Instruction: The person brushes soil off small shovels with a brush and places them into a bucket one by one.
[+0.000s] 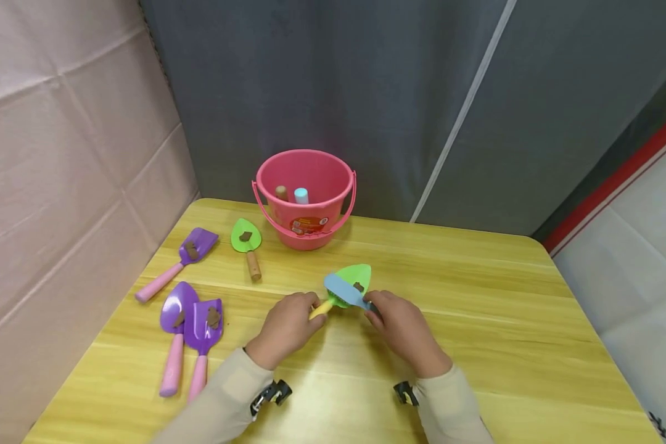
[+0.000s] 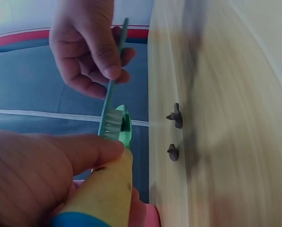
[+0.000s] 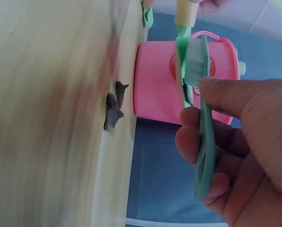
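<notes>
My left hand (image 1: 288,327) grips the yellow handle (image 2: 105,187) of a green toy trowel (image 1: 359,273), which is raised over the wooden table. A brown clod (image 1: 358,287) sits on its blade. In my right hand (image 1: 404,327), the thumb and fingers pinch a light blue brush (image 1: 344,289) by its handle. Its white bristles (image 3: 194,61) face the trowel blade, right at its surface in the right wrist view. Beneath the trowel, dark brown bits (image 2: 175,117) lie on the tabletop.
A pink bucket (image 1: 288,237) at the back holds a brown-ended and a light-blue-ended stick. Left of it lies a green trowel (image 1: 246,237) with a wooden handle. Purple scoops (image 1: 202,237) with pink handles lie along the left side, bearing brown clods. Grey curtain (image 1: 311,80) hangs behind.
</notes>
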`<act>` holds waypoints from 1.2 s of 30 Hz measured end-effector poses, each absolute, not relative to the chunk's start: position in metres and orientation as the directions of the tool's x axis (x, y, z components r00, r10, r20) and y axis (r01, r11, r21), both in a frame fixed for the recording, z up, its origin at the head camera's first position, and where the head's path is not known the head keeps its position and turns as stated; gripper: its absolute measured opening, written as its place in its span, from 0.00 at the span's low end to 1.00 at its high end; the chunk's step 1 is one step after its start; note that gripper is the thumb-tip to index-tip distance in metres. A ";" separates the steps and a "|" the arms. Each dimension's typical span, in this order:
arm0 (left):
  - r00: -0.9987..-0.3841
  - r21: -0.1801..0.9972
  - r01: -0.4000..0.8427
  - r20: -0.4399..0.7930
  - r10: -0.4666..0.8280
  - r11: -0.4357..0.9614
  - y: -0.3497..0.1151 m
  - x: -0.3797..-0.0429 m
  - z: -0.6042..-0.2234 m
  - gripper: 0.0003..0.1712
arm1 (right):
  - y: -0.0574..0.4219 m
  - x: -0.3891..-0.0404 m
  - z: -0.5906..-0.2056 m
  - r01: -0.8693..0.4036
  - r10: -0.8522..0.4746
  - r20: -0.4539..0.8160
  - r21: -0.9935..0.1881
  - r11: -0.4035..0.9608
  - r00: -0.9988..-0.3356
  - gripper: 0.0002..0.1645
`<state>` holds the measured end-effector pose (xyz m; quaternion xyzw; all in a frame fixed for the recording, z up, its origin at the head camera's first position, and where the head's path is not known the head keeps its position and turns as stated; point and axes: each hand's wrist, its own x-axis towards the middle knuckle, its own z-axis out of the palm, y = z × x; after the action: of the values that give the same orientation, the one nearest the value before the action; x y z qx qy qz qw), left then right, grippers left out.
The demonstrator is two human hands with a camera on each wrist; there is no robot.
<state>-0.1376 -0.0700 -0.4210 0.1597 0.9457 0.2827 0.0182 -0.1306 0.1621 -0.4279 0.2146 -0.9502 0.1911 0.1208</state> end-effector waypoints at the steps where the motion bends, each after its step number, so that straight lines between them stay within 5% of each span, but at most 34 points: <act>1: -0.948 0.544 0.291 0.052 0.314 0.787 -0.069 -0.138 -0.420 0.07 | 0.163 -0.131 -0.428 -0.444 -0.352 0.308 -0.317 0.838 -0.884 0.12; 36: -0.955 0.574 0.244 0.002 0.297 0.782 -0.077 -0.132 -0.421 0.07 | 0.177 -0.133 -0.432 -0.292 -0.191 0.289 -0.366 0.884 -0.938 0.11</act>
<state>-0.1323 -0.0773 -0.4214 0.1436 0.9428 0.2976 0.0444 -0.1334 0.1772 -0.4321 0.1255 -0.9626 0.2062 0.1231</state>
